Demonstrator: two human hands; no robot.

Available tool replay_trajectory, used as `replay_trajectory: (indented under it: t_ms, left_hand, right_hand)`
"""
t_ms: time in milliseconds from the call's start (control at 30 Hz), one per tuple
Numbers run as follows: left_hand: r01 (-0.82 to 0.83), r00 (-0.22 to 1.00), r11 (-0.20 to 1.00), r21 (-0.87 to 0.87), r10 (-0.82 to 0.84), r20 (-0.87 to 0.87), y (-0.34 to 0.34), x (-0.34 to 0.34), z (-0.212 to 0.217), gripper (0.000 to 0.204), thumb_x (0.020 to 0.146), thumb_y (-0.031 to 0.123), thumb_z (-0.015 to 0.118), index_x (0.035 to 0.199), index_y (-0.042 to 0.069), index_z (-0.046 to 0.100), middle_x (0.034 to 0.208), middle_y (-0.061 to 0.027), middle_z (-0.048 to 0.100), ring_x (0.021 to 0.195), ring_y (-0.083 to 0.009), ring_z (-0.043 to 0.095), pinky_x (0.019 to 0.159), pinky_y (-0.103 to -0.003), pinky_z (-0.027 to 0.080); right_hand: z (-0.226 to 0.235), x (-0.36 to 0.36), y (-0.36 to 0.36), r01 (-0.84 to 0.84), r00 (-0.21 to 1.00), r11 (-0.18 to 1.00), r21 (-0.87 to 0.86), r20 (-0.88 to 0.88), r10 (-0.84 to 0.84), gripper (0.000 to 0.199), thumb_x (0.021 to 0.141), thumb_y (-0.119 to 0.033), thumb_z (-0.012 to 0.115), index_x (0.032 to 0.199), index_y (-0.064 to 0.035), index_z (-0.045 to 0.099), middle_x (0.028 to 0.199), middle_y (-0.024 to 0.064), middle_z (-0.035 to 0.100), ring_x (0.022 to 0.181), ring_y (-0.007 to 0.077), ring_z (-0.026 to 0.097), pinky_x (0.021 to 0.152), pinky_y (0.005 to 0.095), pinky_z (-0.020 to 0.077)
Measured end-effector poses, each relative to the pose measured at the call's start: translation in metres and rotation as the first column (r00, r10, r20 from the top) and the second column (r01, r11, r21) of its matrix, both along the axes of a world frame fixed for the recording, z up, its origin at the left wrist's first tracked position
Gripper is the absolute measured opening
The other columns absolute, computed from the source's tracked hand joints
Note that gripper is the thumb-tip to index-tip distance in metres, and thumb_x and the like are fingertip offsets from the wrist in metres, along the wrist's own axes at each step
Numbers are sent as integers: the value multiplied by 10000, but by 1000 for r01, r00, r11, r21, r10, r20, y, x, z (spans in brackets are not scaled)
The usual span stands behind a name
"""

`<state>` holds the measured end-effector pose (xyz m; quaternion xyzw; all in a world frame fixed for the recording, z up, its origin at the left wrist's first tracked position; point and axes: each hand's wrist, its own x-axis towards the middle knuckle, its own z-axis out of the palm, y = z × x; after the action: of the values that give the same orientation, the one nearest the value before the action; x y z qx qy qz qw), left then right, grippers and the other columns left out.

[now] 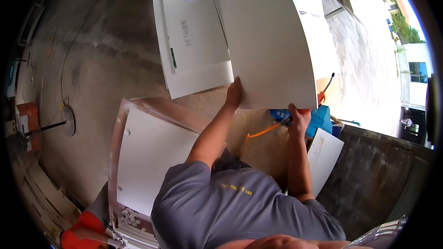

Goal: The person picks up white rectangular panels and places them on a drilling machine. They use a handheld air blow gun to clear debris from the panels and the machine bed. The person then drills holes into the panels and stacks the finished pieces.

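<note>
I hold a large white board (270, 41) upright in front of me with both hands. My left hand (233, 93) grips its lower left corner. My right hand (299, 119) grips its bottom edge near the right corner. The board stands in front of other white panels (194, 32) that lean behind it, one with a printed protective film. My grey shirt fills the lower middle of the view.
A white panel with small drilled holes (147, 157) lies flat at lower left over a pinkish board. Blue and orange tools (318, 115) sit behind my right hand. A smaller white panel (323, 157) leans at the right. A bare concrete floor (92, 74) surrounds everything.
</note>
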<state>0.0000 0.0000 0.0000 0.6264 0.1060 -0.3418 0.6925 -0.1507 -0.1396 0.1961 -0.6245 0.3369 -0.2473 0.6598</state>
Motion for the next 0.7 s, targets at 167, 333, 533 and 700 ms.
replay_trajectory:
  t_ms: [167, 333, 533, 700]
  left_hand:
    - [-204, 963, 924, -322, 130, -237, -5, 34, -29, 665, 989, 487, 412, 1328, -84, 448, 1285, -190, 552, 1141, -304, 539, 1017, -348, 376]
    - [-129, 948, 815, -565, -67, -312, -40, 7, 18, 775, 976, 601, 300, 1397, -46, 373, 1360, -165, 490, 1211, -306, 502, 1000, -402, 426]
    - [92, 974, 678, -730, -215, -77, -118, -141, 83, 689, 998, 555, 290, 1423, 13, 323, 1391, -131, 437, 1230, -284, 469, 990, -402, 442]
    - [344, 870, 329, -879, -464, 167, -151, -312, 210, 701, 961, 623, 318, 1443, 114, 314, 1421, -40, 416, 1263, -226, 437, 969, -371, 464]
  right_hand:
    - [42, -83, 32, -80, 988, 990, -118, -138, 63, 302, 747, 2, 694, 1035, -19, 603, 979, 17, 625, 892, 131, 575, 807, 274, 446]
    - [57, -245, 58, 243, 952, 969, -35, -185, -245, 353, 731, 36, 669, 1072, -28, 603, 989, 19, 619, 901, 130, 582, 777, 274, 478]
    - [59, -412, 109, 675, 738, 738, 16, -24, -675, 290, 800, 11, 608, 1085, -30, 569, 978, 14, 590, 871, 136, 582, 774, 298, 486]
    - [97, -564, 174, 901, 423, 428, -67, 345, -838, 294, 823, 13, 630, 1111, -6, 573, 1064, 38, 617, 938, 135, 599, 816, 297, 487]
